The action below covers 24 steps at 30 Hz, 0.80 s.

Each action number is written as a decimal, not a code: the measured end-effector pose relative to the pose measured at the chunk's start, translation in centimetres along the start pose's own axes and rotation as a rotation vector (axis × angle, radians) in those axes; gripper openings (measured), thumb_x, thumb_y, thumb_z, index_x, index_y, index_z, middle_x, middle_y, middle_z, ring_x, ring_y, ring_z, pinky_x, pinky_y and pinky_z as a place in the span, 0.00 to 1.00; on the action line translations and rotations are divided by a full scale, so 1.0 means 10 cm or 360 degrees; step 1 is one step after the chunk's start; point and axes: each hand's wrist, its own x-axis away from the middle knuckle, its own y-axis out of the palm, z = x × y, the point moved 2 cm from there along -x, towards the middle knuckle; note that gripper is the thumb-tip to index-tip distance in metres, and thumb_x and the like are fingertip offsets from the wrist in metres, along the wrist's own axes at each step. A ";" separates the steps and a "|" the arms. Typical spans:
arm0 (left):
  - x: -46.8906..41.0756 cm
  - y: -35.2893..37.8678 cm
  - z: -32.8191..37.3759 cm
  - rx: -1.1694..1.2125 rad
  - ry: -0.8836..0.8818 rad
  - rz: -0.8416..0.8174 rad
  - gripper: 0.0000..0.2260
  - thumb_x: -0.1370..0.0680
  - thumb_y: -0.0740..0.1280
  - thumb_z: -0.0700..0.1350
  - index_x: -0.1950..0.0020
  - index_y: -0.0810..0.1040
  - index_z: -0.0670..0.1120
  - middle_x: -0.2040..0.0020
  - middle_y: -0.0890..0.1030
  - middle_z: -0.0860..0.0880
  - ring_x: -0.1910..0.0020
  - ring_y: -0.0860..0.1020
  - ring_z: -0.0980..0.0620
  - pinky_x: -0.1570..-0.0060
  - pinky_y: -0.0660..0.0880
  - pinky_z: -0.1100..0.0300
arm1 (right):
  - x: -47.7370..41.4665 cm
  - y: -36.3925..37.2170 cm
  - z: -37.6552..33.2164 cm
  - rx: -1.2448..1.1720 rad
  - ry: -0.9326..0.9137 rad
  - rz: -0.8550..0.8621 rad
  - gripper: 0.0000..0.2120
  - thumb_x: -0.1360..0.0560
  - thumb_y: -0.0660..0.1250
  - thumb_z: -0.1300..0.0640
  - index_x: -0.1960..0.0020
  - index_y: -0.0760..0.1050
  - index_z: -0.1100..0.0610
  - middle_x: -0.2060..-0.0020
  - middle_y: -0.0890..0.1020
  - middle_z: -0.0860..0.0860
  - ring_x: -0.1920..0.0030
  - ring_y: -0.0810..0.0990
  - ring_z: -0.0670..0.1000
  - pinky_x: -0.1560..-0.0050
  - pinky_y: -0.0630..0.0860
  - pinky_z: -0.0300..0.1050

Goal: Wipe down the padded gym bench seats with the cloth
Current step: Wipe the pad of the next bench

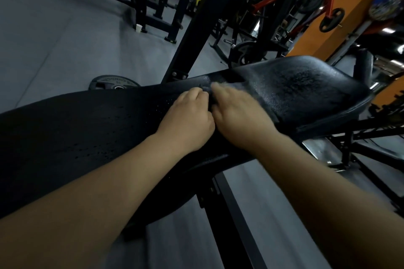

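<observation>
Your left hand (188, 116) rests on the long pad (87, 129) of the bench, fingers curled round a dark cloth (206, 89) that shows only as a small fold between your two hands. Your right hand (237, 111) lies just beside the left, touching it at the thumb side, and reaches toward the seat pad (306, 87). It is blurred, so you cannot tell whether it grips the cloth or lies flat on it. The cloth sits where the long pad meets the seat pad. A weight plate (113, 84) lies on the grey floor (54, 39) behind the bench, and a paper cup (139, 27) stands farther back.
</observation>
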 end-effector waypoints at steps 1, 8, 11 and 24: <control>0.02 -0.02 -0.02 -0.0005 0.0018 -0.0018 0.18 0.19 0.55 0.41 0.29 0.68 0.39 0.28 0.68 0.44 0.29 0.64 0.45 0.30 0.61 0.55 | 0.18 -0.01 -0.05 -0.0018 -0.0108 -0.0021 0.24 0.18 0.53 0.51 0.23 0.63 0.54 0.25 0.68 0.53 0.24 0.64 0.54 0.27 0.57 0.48; 0.35 -0.08 -0.11 -0.0167 0.0057 -0.0056 0.22 0.15 0.52 0.47 0.21 0.60 0.43 0.20 0.59 0.47 0.22 0.55 0.50 0.24 0.51 0.58 | 0.15 -0.17 0.29 0.0107 0.0182 -0.0096 0.24 0.16 0.49 0.45 0.21 0.60 0.49 0.20 0.57 0.49 0.21 0.53 0.51 0.24 0.51 0.51; 0.39 -0.10 -0.13 -0.0176 0.0028 -0.0061 0.22 0.16 0.53 0.46 0.21 0.61 0.43 0.20 0.60 0.47 0.22 0.56 0.49 0.23 0.53 0.56 | 0.29 0.04 -0.23 0.0088 -0.0023 -0.0014 0.27 0.20 0.46 0.47 0.23 0.63 0.51 0.22 0.64 0.51 0.22 0.60 0.52 0.25 0.56 0.51; 0.46 -0.12 -0.15 -0.0105 -0.0069 0.0016 0.22 0.18 0.55 0.42 0.23 0.64 0.43 0.22 0.62 0.47 0.23 0.58 0.49 0.23 0.54 0.56 | 0.63 -0.03 -0.24 0.0025 -0.0316 -0.0140 0.29 0.21 0.47 0.48 0.21 0.61 0.48 0.22 0.62 0.47 0.22 0.58 0.49 0.25 0.49 0.41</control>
